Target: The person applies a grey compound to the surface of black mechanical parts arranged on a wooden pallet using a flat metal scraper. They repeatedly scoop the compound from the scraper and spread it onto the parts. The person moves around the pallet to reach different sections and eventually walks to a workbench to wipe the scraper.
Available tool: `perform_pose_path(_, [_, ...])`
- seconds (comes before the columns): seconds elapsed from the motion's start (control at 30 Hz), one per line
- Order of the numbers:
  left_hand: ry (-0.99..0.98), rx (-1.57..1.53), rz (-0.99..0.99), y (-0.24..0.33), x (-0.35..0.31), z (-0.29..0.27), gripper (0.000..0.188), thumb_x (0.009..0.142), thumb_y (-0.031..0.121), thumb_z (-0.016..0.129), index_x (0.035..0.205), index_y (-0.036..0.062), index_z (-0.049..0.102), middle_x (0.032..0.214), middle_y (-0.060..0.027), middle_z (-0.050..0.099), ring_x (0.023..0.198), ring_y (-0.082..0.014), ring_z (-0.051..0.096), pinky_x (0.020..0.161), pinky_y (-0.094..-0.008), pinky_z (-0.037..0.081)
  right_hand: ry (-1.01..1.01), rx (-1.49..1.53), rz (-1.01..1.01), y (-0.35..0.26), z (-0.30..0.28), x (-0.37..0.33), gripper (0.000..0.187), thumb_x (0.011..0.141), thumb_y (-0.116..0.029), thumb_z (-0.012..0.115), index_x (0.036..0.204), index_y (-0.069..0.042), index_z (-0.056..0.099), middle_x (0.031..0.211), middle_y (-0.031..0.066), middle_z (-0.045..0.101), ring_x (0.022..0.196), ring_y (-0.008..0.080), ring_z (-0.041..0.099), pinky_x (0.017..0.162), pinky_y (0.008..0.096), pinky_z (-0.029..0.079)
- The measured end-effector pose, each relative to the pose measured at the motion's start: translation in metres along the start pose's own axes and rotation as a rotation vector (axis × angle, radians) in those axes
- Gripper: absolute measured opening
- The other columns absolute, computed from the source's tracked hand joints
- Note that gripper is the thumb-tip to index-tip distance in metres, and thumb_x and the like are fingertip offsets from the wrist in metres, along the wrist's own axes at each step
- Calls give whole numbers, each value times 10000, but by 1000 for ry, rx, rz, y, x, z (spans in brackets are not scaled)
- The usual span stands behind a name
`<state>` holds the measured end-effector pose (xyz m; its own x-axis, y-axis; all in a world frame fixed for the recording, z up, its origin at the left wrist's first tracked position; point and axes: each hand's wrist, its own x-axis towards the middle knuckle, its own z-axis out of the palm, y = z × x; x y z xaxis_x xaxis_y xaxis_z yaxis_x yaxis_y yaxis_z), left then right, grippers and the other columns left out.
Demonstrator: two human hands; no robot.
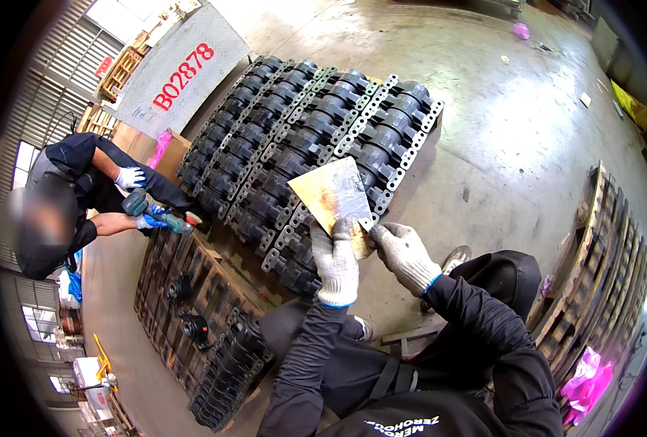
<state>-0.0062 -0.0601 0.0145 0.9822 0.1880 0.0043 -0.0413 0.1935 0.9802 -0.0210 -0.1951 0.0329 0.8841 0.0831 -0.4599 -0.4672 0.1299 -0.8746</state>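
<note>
My left hand (pixel 336 264), in a grey-white knit glove, is closed on the lower edge of a flat, worn tan sheet (pixel 329 188). The sheet is stained, with a greyish patch on its right part; I cannot tell whether it is card or sandpaper. At the sheet's lower right corner, my gloved right hand (pixel 405 255) pinches with thumb and fingers. What sits in that pinch besides the corner is too small to make out. Just beyond lie long rows of black metal castings (pixel 316 131) with drilled pale flanges, partly hidden by the sheet.
At the left, a person (pixel 83 182) in gloves bends over the castings with a green power tool (pixel 160 213). A wooden pallet (pixel 185 291) below carries another casting (pixel 229 371). Stacked pallets (pixel 593 255) and pink plastic (pixel 587 382) stand at the right.
</note>
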Motion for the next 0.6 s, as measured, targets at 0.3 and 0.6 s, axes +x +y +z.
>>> perform_pose_path(0.3, [45,121,76,-9,2,-3,430,1021,180,593,1339,-61,434,1174,-131,597,1028,-178,562,894,-345,491,60,53,36,-1,8,4,352,975,-297,571,938,36,678,745,26,602,647,89,482,590,271,398])
perform_pose_path(0.6, [77,160,151,0,-3,1,278,1020,184,588,1210,-5,516,979,-98,634,849,-147,569,770,-322,512,24,223,176,7,4,14,225,990,-261,564,853,-86,601,557,-39,432,393,85,342,375,254,237])
